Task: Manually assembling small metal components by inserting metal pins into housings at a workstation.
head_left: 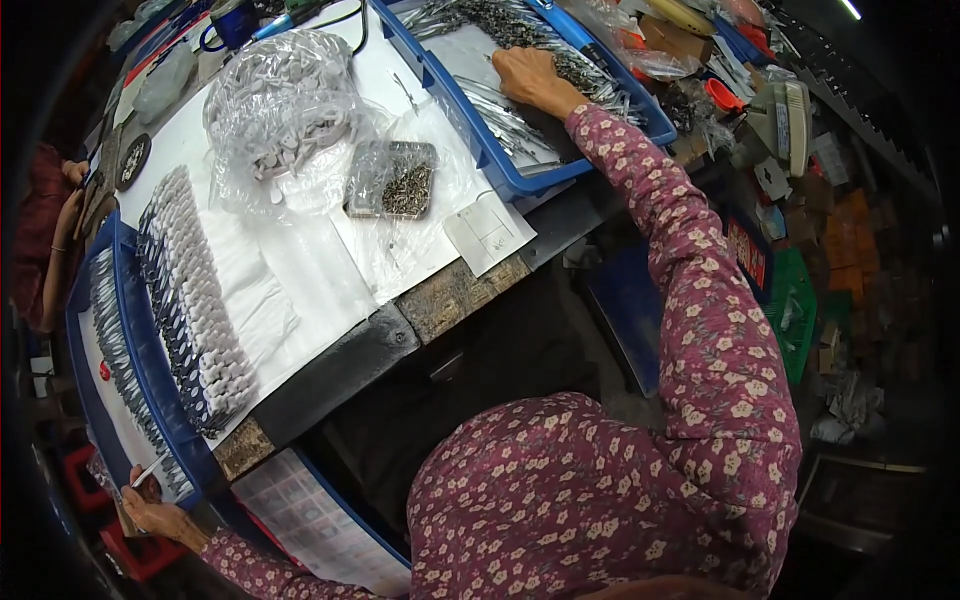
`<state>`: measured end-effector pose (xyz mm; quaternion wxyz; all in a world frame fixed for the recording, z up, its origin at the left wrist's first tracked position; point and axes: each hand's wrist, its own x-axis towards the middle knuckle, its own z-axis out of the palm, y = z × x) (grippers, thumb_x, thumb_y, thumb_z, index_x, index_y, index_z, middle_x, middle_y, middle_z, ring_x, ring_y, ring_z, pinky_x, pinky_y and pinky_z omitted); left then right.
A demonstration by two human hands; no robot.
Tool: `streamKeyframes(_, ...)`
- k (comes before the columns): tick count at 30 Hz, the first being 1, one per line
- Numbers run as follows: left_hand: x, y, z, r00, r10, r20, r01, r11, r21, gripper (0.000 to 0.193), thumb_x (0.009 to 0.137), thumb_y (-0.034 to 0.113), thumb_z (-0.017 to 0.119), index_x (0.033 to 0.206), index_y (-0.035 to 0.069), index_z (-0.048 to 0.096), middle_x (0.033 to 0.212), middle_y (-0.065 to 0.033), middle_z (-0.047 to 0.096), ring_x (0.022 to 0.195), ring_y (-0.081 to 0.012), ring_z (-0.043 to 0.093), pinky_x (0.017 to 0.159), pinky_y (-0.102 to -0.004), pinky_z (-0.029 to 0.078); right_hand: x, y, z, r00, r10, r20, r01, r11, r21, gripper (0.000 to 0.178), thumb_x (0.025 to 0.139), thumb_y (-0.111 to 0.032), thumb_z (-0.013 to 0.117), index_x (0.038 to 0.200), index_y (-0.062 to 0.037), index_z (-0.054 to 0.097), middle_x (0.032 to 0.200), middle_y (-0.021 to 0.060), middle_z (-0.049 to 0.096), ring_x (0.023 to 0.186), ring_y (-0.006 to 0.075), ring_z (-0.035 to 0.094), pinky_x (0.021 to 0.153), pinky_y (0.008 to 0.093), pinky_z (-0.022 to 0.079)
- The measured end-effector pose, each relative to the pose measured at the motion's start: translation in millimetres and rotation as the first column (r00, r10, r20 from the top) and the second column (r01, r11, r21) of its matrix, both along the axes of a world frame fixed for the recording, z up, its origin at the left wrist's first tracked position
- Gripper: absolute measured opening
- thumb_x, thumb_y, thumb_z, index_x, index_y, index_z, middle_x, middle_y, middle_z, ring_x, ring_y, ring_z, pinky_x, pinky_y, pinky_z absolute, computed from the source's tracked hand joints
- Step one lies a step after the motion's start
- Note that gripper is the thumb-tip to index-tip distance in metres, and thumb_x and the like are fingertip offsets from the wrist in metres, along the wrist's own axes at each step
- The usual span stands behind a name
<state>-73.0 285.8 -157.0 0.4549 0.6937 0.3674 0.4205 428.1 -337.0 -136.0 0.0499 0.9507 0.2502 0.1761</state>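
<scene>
My right hand (pixel 535 80) reaches into a blue tray (pixel 475 145) at the upper right, over thin metal pieces (pixel 495 115). Its fingers are curled together, and what they hold, if anything, is hidden. At the lower left my left hand (pixel 160 510) pinches a slender pale stick-like piece (pixel 150 470) at the near end of another blue tray (pixel 140 325). Inside that tray lies a long row of slim metal pieces (pixel 125 340). Beside it on the table run dense rows of dark-handled pieces with white ends (pixel 200 300).
A clear plastic bag (pixel 285 110) of white-grey parts lies on the white-covered table, near a small box of brassy bits (pixel 408 192). A paper card (pixel 488 235) sits at the table's edge. Another person's arm (pixel 60 240) shows at far left. Clutter fills the right side.
</scene>
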Motion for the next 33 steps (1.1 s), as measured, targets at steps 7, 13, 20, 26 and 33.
streamKeyframes(7, 23, -32, 13, 0.963, 0.111, 0.246, -0.111, 0.994, -0.016, 0.036, 0.087, 0.027, 0.050, 0.095, -0.008, 0.057, 0.085, -0.0142, 0.059, 0.072, -0.0188, 0.055, 0.065, -0.0263, 0.046, 1, 3, -10, 0.996, 0.086, 0.035, -0.086, 0.996, 0.006, 0.008, 0.067, -0.010, 0.054, 0.073, -0.0044, 0.057, 0.073, 0.0158, 0.061, 0.067, 0.0339, 0.061, 0.053, 0.0437, 0.045)
streamKeyframes(13, 13, -14, 35, 0.801, -0.139, 0.582, 0.223, 0.972, -0.075, 0.025, 0.087, 0.022, 0.053, 0.088, -0.003, 0.054, 0.088, -0.0125, 0.057, 0.076, -0.0206, 0.056, 0.069, -0.0263, 0.046, 3, 6, -7, 0.995, -0.034, -0.093, 0.039, 0.998, 0.051, 0.013, 0.068, -0.009, 0.052, 0.076, -0.0023, 0.059, 0.081, 0.0182, 0.061, 0.074, 0.0357, 0.061, 0.059, 0.0442, 0.045)
streamKeyframes(20, 42, -89, 91, 0.550, -0.455, 0.701, 0.612, 0.791, 0.034, 0.022, 0.092, 0.015, 0.045, 0.094, -0.005, 0.050, 0.066, -0.0039, 0.030, 0.053, -0.0105, 0.021, 0.047, -0.0265, 0.022, 12, 7, -8, 0.972, -0.114, -0.204, 0.123, 0.992, 0.034, 0.016, 0.070, -0.009, 0.050, 0.082, -0.0036, 0.060, 0.086, 0.0196, 0.061, 0.080, 0.0371, 0.060, 0.065, 0.0463, 0.046)
streamKeyframes(26, 75, -203, 128, 0.670, -0.455, 0.587, 0.578, 0.816, -0.027, 0.024, 0.094, 0.017, 0.041, 0.107, -0.003, 0.044, 0.073, -0.0062, 0.039, 0.060, -0.0090, 0.032, 0.049, -0.0213, 0.028, 5, 4, -5, 0.988, -0.040, -0.148, 0.050, 0.997, 0.066, 0.016, 0.071, -0.012, 0.051, 0.080, -0.0012, 0.058, 0.085, 0.0206, 0.061, 0.080, 0.0374, 0.060, 0.065, 0.0458, 0.047)
streamKeyframes(33, 85, -259, 119, 0.602, -0.482, 0.636, 0.756, 0.601, -0.260, 0.022, 0.092, 0.017, 0.045, 0.102, -0.001, 0.048, 0.076, -0.0075, 0.046, 0.065, -0.0089, 0.040, 0.056, -0.0187, 0.035, -16, 21, 24, 0.977, -0.172, 0.127, 0.144, 0.969, 0.203, 0.019, 0.070, -0.015, 0.052, 0.073, 0.0035, 0.055, 0.065, 0.0182, 0.061, 0.059, 0.0344, 0.061, 0.055, 0.0392, 0.049)
